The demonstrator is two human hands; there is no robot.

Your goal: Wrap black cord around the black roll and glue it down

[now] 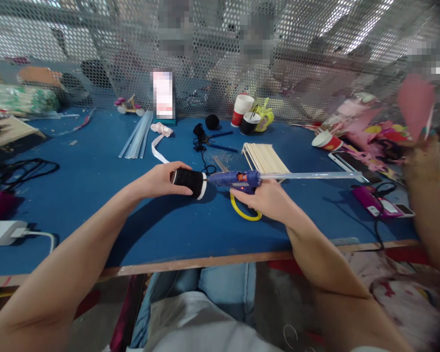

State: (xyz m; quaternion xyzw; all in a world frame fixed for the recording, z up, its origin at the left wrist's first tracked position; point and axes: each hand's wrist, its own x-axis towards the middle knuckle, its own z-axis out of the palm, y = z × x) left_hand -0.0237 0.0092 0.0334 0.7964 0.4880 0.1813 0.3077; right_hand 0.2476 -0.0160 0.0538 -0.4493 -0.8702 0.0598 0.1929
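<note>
My left hand (160,179) is closed around a paper cup wrapped in black yarn (189,182), held on its side above the blue table (95,215). My right hand (267,199) grips a blue hot glue gun (238,180) with a yellow stand loop. Its nozzle points left and touches the white rim of the cup. A long clear glue stick (311,175) juts out of the gun's back toward the right.
Behind lie a stack of wooden sticks (266,157), clear glue sticks (136,135), scissors (214,140), a black yarn ball (212,121), and red-and-white paper cups (242,109). A phone (352,164) and pink craft pieces sit at the right. Another person's arm (423,195) is at the right edge. Mesh wall behind.
</note>
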